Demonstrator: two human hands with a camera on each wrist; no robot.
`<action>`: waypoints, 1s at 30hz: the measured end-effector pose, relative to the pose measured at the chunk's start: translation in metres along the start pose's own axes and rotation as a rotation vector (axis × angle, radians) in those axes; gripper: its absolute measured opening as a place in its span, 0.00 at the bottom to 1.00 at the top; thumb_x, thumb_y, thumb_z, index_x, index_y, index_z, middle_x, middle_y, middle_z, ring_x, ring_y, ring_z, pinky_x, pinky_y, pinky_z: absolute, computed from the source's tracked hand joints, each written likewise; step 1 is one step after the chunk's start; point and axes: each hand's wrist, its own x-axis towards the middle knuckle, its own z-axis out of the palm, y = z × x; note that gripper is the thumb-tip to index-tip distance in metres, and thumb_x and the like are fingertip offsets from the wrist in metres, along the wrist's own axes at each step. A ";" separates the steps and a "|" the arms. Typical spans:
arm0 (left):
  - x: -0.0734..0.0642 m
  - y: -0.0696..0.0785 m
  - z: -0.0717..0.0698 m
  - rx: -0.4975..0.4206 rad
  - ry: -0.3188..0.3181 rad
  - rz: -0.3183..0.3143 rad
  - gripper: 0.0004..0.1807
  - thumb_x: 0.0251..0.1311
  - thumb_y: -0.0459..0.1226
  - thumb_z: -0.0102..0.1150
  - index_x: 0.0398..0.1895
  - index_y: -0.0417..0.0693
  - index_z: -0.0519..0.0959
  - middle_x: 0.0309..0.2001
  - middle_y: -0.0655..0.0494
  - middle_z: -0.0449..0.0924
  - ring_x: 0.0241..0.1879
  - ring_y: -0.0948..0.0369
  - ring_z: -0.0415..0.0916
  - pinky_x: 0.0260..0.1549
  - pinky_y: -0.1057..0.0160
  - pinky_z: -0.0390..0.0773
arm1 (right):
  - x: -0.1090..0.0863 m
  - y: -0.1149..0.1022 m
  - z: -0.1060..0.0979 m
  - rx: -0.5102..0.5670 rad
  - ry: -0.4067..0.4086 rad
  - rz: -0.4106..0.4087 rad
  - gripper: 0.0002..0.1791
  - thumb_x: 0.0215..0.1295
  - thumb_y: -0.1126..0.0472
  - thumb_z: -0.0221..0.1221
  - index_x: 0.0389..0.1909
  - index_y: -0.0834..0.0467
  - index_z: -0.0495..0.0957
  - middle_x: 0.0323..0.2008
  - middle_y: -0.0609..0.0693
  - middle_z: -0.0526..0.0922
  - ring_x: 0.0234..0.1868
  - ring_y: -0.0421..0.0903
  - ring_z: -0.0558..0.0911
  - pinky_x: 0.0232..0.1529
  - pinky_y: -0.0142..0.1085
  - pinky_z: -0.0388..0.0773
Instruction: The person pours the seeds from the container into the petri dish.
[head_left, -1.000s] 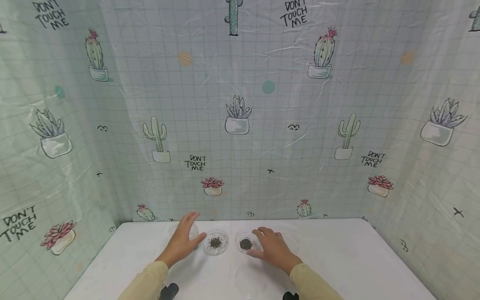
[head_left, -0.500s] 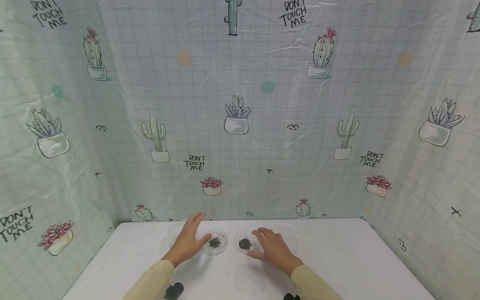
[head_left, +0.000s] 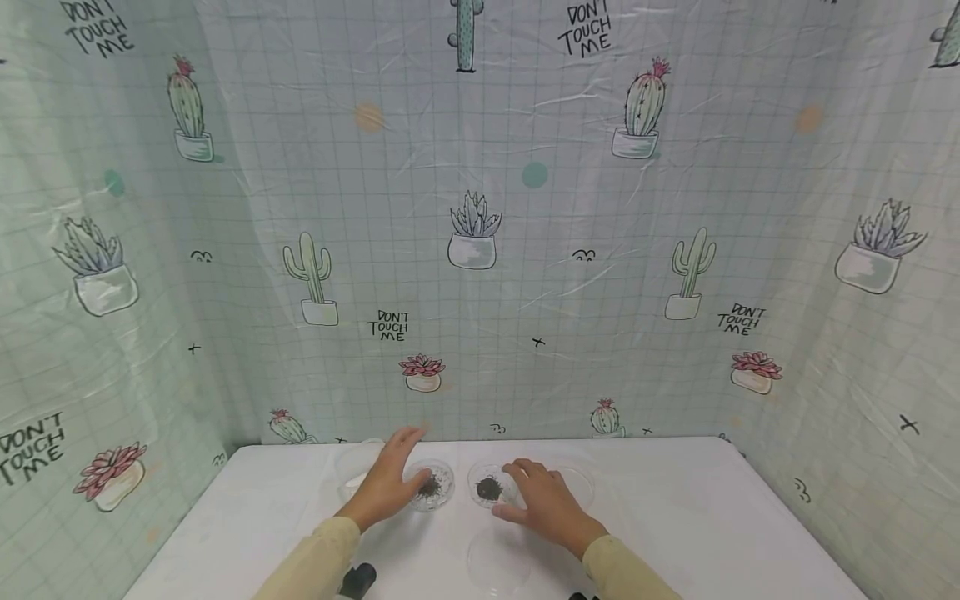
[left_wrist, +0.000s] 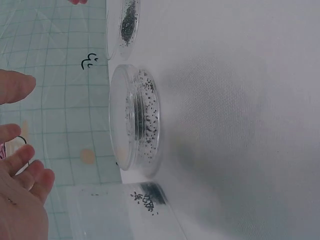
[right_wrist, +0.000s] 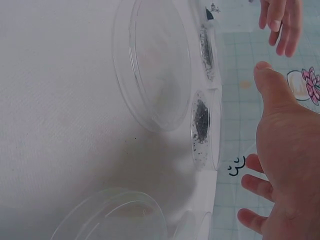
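My left hand (head_left: 384, 485) hovers with spread fingers beside a round clear petri dish (head_left: 444, 482) that holds dark granules. Its thumb overlaps the dish's left part in the head view. In the left wrist view, that petri dish (left_wrist: 145, 120) stands flat, and the fingers of the left hand (left_wrist: 20, 200) are apart from it. My right hand (head_left: 551, 504), thumb and fingers parted, is over the right side of a second petri dish (head_left: 480, 477) with a dark granule heap. The right wrist view shows the right hand (right_wrist: 295, 150) holding nothing.
A clear petri dish part (head_left: 498, 560) lies nearer me on the white table (head_left: 675, 517). Another clear round piece (head_left: 581, 485) lies behind my right hand. Left of my left hand is a clear container (head_left: 351, 468); dark grains (left_wrist: 145, 200) show in it. A cactus-print sheet (head_left: 480, 333) hangs behind.
My left hand has moved right, and its thumb now overlaps the left petri dish. More of the clear container at the left shows. The right hand has stayed nearly in place.
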 end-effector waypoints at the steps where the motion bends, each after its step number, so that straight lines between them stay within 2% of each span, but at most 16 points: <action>1: 0.000 0.000 0.001 0.001 -0.003 0.000 0.36 0.61 0.39 0.62 0.72 0.52 0.61 0.70 0.47 0.60 0.70 0.45 0.59 0.67 0.41 0.65 | 0.000 0.000 0.000 -0.001 -0.003 -0.003 0.39 0.58 0.32 0.58 0.64 0.54 0.70 0.64 0.56 0.72 0.66 0.57 0.71 0.63 0.60 0.69; 8: 0.000 0.002 0.007 -0.002 -0.035 -0.023 0.35 0.61 0.38 0.61 0.71 0.47 0.62 0.72 0.46 0.58 0.72 0.45 0.58 0.68 0.41 0.64 | -0.003 -0.002 0.000 -0.003 -0.013 -0.025 0.39 0.59 0.33 0.58 0.64 0.54 0.70 0.63 0.57 0.72 0.65 0.57 0.72 0.62 0.59 0.70; 14: 0.000 0.004 0.012 0.031 -0.049 -0.014 0.31 0.62 0.38 0.61 0.69 0.46 0.65 0.70 0.45 0.61 0.70 0.45 0.60 0.67 0.42 0.65 | -0.007 -0.002 0.001 -0.014 0.004 -0.039 0.38 0.58 0.33 0.58 0.64 0.53 0.70 0.63 0.56 0.73 0.64 0.56 0.72 0.61 0.58 0.70; 18: 0.000 0.005 0.015 0.066 -0.057 0.018 0.30 0.61 0.38 0.62 0.67 0.45 0.67 0.68 0.44 0.63 0.68 0.44 0.63 0.65 0.42 0.68 | -0.009 -0.003 0.001 -0.014 0.004 -0.040 0.38 0.58 0.33 0.58 0.64 0.54 0.70 0.62 0.56 0.73 0.64 0.57 0.72 0.62 0.59 0.69; 30: 0.003 0.004 0.025 0.135 -0.131 0.025 0.28 0.61 0.41 0.62 0.65 0.48 0.71 0.68 0.46 0.65 0.69 0.45 0.62 0.66 0.39 0.66 | -0.014 -0.008 0.002 -0.034 -0.022 -0.029 0.39 0.57 0.32 0.58 0.63 0.53 0.70 0.62 0.55 0.74 0.64 0.56 0.72 0.62 0.59 0.69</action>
